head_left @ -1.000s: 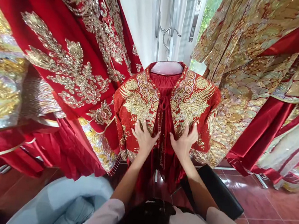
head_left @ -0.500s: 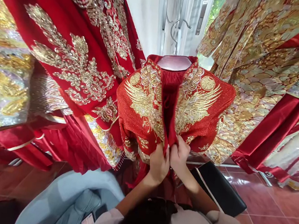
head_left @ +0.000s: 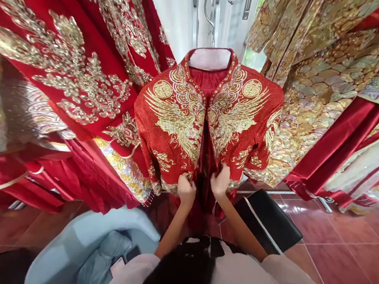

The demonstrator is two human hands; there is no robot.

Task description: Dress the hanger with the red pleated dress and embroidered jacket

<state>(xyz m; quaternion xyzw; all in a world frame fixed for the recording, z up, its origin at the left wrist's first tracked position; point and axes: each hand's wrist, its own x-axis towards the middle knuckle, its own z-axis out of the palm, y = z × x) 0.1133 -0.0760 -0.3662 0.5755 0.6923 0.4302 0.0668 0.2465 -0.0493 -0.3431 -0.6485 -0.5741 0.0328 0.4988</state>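
Observation:
A red jacket (head_left: 179,113) with gold embroidered wings hangs in front of me on a metal-hooked hanger (head_left: 209,57). My left hand (head_left: 186,189) is closed on the bottom hem of the jacket's left front panel. My right hand (head_left: 220,181) is closed on the hem of the right front panel. Both hands sit close together at the front opening, near the lower edge. A dark red skirt hangs beneath the jacket between my forearms.
More red and gold embroidered garments hang at the left (head_left: 64,62) and right (head_left: 321,84). A pale blue bag (head_left: 86,249) with folded cloth lies on the floor at lower left. A black flat case (head_left: 270,218) rests on the red tiled floor (head_left: 345,253).
My hands went from lying flat and spread on the jacket's chest to gripping its front edges low down. They now hold the two hems slightly apart, and the front panels hang straighter.

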